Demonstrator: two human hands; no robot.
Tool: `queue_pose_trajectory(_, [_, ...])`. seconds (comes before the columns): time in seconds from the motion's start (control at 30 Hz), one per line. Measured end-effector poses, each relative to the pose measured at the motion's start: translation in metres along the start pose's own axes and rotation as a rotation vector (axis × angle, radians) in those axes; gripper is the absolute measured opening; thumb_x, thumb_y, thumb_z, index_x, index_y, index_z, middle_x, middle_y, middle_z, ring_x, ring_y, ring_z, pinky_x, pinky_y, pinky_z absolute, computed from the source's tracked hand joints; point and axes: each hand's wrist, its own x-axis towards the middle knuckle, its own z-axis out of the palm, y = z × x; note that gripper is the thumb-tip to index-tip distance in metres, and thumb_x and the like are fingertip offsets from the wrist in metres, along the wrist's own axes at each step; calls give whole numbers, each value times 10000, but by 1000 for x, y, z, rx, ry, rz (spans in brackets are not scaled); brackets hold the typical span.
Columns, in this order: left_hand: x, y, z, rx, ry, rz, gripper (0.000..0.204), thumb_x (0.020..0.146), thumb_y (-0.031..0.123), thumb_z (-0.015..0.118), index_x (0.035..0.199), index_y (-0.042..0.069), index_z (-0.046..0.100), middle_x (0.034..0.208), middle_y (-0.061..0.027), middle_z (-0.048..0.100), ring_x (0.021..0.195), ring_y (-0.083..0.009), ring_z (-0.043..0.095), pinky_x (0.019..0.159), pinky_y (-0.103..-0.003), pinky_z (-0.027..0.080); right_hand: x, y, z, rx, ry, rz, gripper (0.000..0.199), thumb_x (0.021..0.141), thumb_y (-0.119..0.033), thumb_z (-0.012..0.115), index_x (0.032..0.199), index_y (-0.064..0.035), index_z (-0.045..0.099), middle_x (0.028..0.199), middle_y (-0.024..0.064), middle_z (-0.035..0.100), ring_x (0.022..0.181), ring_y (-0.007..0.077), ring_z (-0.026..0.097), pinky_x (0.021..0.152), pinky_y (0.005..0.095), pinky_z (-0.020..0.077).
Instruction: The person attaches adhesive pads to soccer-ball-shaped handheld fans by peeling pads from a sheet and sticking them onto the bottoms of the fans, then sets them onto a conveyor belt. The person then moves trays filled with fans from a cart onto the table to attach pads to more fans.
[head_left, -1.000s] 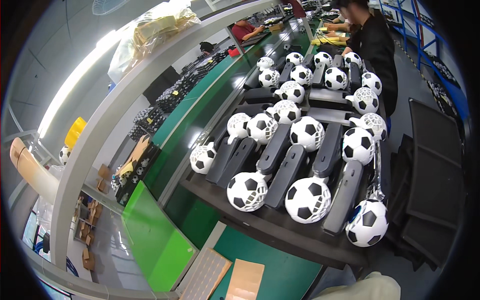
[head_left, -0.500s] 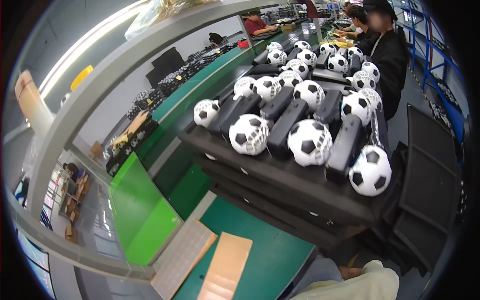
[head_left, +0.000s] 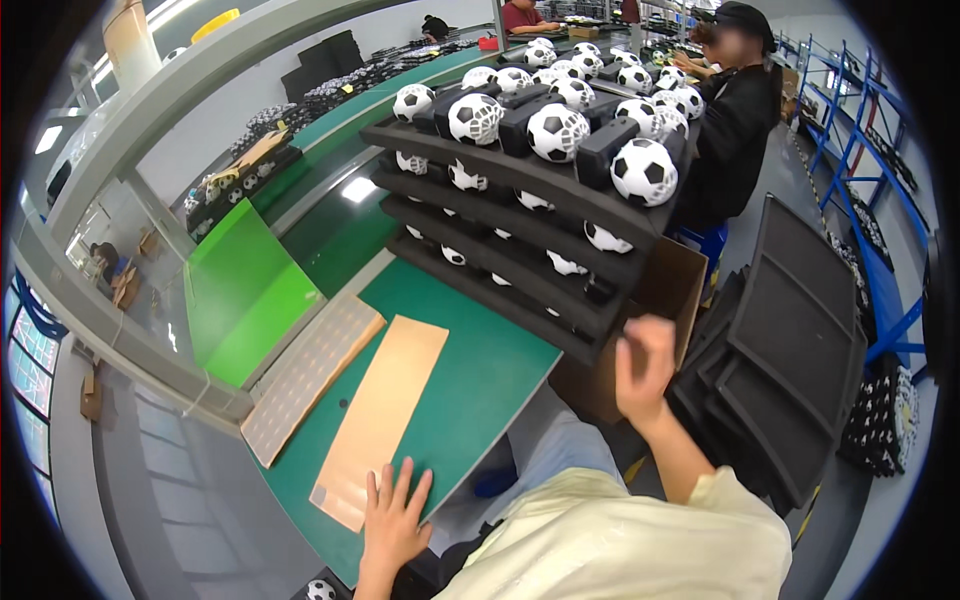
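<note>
My left hand (head_left: 397,515) is spread at the near edge of the green tabletop (head_left: 470,400), its fingertips by the lower end of a flat strip of brown cardboard (head_left: 385,410). Raised and blurred, my right hand (head_left: 645,370) is in front of an open cardboard box (head_left: 675,280). Its fingers are bent and apart from the thumb, with nothing visible between them. Ahead stands a stack of black foam trays (head_left: 520,250). The top one carries black-and-white football-patterned balls (head_left: 557,132) with black oblong blocks (head_left: 607,150) between them; more balls show partly inside the lower trays.
A spotted board (head_left: 312,375) lies along the table's left side, below a bright green panel (head_left: 245,290). Black trays (head_left: 790,340) lean in a pile at right, near blue shelving (head_left: 880,240). A person in black (head_left: 735,130) is beyond the stack; a grey frame (head_left: 75,260) curves at left.
My view has swung down and right, so the tray stack sits higher in the picture. Both hands have come into sight; before, only my sleeve and part of an arm showed.
</note>
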Motion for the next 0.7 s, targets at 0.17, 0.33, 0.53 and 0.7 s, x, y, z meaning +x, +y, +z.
queue_pose_trajectory(0.17, [-12,3,1,32,60,-54,811,545,168,701,1314,163,443,1430,-162,281,1328,-430,187,1090,-556,138,141,-41,10,-329,198,-142,519,732,-130,704,1197,-51,487,1135,146,523,1088,311,490,929,369,382])
queue_pose_trajectory(0.33, [-11,9,-4,7,78,-25,790,554,177,703,1303,161,453,1429,-157,288,1332,-412,194,1092,-555,134,185,-24,5,-500,-66,116,527,718,-264,724,1171,-74,533,1128,133,559,1034,312,539,876,363,422])
queue_pose_trajectory(0.53, [-14,12,-5,0,75,-68,756,581,204,702,1296,161,460,1426,-153,295,1335,-395,198,1097,-544,132,194,-16,-1,-519,-212,166,416,716,-287,729,1036,-50,610,1033,125,613,893,282,606,790,339,461])
queue_pose_trajectory(0.7, [-11,16,-5,-30,118,-74,738,624,257,706,1307,150,449,1434,-152,288,1346,-396,175,1094,-536,131,191,-23,-23,-311,78,222,352,726,-240,709,995,-38,605,1001,155,598,891,279,598,794,348,460])
